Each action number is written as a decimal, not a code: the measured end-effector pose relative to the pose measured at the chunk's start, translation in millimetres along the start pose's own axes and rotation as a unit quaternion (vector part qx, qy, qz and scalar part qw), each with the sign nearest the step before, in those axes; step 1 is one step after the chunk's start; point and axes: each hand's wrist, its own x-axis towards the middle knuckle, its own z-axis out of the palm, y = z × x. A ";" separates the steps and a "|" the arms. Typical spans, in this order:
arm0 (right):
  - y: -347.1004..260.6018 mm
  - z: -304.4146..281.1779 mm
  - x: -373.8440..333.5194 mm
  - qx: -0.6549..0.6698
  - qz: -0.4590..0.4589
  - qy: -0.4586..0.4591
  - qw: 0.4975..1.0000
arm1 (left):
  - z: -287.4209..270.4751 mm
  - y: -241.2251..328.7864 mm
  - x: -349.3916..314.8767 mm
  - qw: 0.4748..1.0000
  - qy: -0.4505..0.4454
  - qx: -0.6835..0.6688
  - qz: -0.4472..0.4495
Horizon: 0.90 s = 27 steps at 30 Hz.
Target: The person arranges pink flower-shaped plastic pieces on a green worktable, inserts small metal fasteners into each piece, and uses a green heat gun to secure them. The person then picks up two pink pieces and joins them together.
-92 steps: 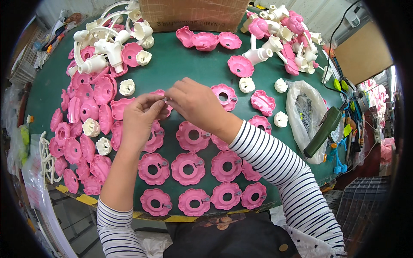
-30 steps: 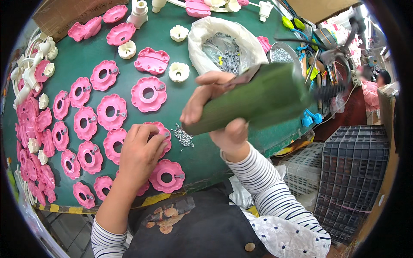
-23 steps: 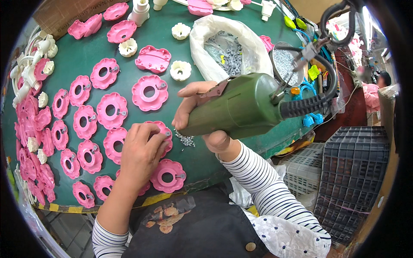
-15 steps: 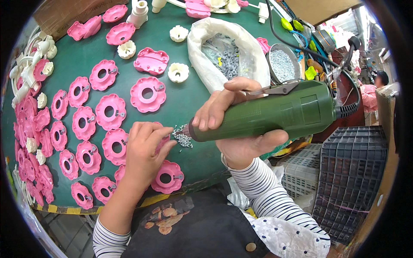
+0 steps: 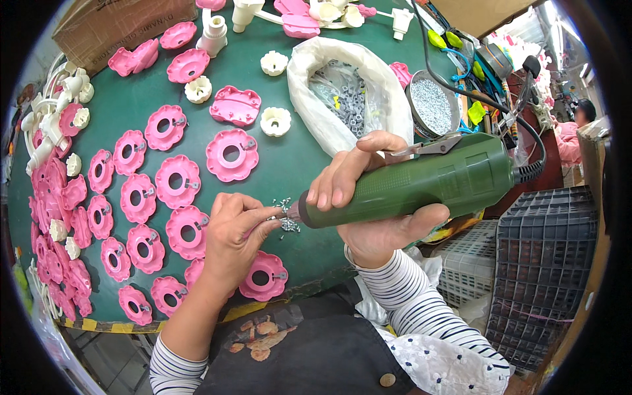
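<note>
My right hand [image 5: 343,176] is wrapped round a green electric screwdriver [image 5: 421,181], which lies sideways with its bit pointing left. At the bit's tip, my left hand [image 5: 234,230] pinches thumb and forefinger together; anything between them is too small to make out. Small silver screws [image 5: 289,225] lie in a loose pile on the table just under the bit. A pink scalloped ring [image 5: 263,275] with a grey clip sits below my left hand. More such rings, including one pink ring [image 5: 187,232], spread out to its left.
An open white bag [image 5: 309,112] of grey clips stands beyond the screwdriver, beside a round tin [image 5: 431,105] of screws. Pink parts [image 5: 52,230] heap up at the far left. Cream flower-shaped pieces [image 5: 275,122] dot the green table. Dark plastic crates [image 5: 543,257] stack at the right.
My left hand has shifted right from the edge of the screw pile to the bit's tip, and its fingers have come together. The whole view has moved slightly.
</note>
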 end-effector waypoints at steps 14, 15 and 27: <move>4.6 13.9 -3.1 -0.010 -0.021 -0.025 0.999 | -12.3 3.6 -5.2 0.994 0.004 0.100 0.048; 4.5 15.5 -3.0 -0.010 -0.018 -0.031 0.999 | -14.0 4.2 -5.8 0.993 0.002 0.106 0.049; 5.5 30.0 -5.6 -0.108 0.105 -0.097 0.984 | -22.5 0.8 -13.9 0.987 0.010 0.154 0.046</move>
